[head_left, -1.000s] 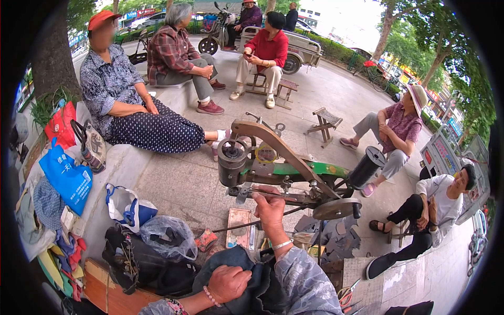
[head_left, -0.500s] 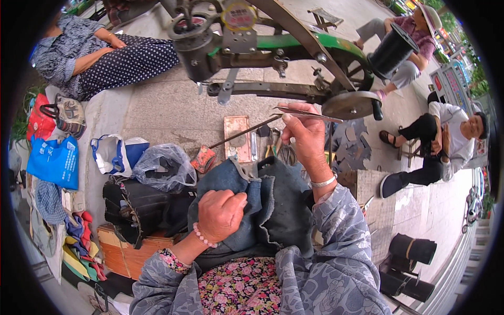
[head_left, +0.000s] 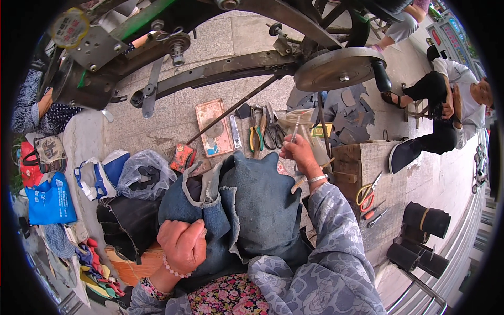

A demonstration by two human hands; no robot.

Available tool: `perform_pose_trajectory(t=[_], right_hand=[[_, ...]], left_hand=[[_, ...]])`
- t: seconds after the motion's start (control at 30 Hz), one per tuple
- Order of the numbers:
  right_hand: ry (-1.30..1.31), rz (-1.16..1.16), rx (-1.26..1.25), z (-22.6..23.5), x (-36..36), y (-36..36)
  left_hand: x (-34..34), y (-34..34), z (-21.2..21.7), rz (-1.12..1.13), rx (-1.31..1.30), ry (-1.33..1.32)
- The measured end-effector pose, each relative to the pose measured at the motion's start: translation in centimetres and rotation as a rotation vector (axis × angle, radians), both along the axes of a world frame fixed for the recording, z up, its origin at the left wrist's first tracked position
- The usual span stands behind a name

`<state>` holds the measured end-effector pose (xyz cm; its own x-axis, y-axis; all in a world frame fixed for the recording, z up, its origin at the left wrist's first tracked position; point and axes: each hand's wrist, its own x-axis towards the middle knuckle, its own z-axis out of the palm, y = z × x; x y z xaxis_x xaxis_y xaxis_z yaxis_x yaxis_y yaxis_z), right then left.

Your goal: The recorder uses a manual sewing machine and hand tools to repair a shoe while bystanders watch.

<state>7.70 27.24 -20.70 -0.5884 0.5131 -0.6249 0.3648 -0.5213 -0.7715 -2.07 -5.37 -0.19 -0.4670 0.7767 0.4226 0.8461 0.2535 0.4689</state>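
Note:
My left hand is closed in a fist above the worn blue denim across my lap. Its fingertips press together, and whatever they hold is too small or hidden to make out. My right hand reaches past the denim's far edge, fingers closed around a slim metal tool that points away from me. Right behind this tool is a see-through, tan-tinted plastic bag. Just left of that hand lie black-handled scissors and pliers with green and orange grips.
A hand-cranked sewing machine with a crank wheel spans the far side. Orange-handled scissors rest on a wooden box at right. Black rolls stand beyond it. Bags line the left; a seated person is at right.
My right hand has moved down and slightly left, from below the crank wheel to the plastic bag, tool still held. My left hand has shifted left and down, still closed. The view has shifted.

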Motion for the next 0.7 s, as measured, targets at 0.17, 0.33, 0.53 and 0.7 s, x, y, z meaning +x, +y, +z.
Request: perform_pose_trajectory(t=[0.17,0.33,0.53,0.7], right_hand=[[-0.106,0.345,0.164,-10.5,-3.3,-1.2],[-0.088,0.521,0.245,-10.4,-4.9,-1.1],[0.005,0.428,0.579,-10.2,-4.2,-2.2],[-0.165,0.253,0.493,-8.9,6.3,-1.6]], left_hand=[[-0.1,0.3,0.6,-0.024,-0.098,0.005],[-0.2,0.9,0.0,-0.045,-0.116,-0.019],[0.8,0.5,0.1,0.033,-0.158,0.02],[1.4,1.3,-0.3,-0.015,-0.084,0.004]])
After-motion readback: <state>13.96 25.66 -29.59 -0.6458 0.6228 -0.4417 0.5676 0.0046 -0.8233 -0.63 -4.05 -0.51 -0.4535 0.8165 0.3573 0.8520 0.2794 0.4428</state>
